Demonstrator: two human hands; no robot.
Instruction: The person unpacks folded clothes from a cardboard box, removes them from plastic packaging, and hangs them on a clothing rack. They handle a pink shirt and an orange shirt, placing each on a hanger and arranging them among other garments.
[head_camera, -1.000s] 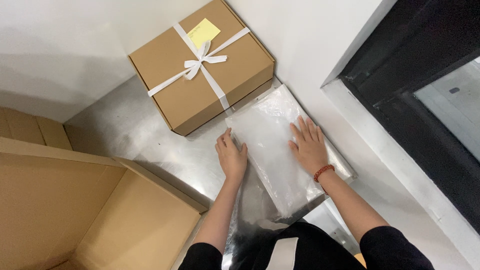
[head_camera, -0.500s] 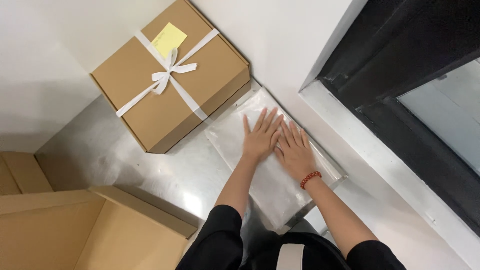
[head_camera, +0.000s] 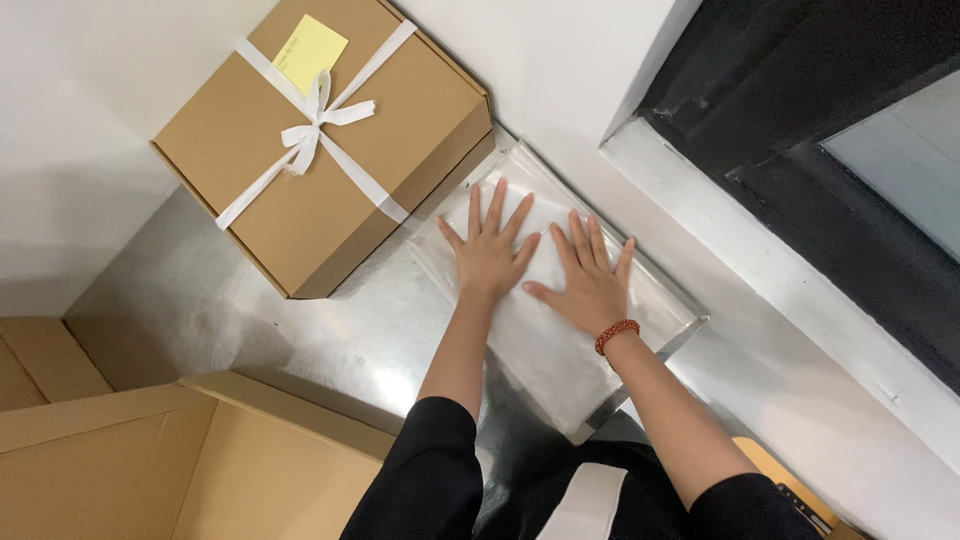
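Both palms flat, left hand (head_camera: 487, 255), right hand (head_camera: 590, 285), fingers spread on clear plastic bag (head_camera: 545, 345)

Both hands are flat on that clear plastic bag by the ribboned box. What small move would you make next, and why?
Probably slide both palms outward. The left hand and right hand lie side by side, fingers spread, on the middle of the clear plastic bag, whose edges look unpressed.

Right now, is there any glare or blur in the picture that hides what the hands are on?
Head view: sharp, no blur; glare on the steel table and the clear plastic bag; left hand and right hand plainly visible, flat on it.
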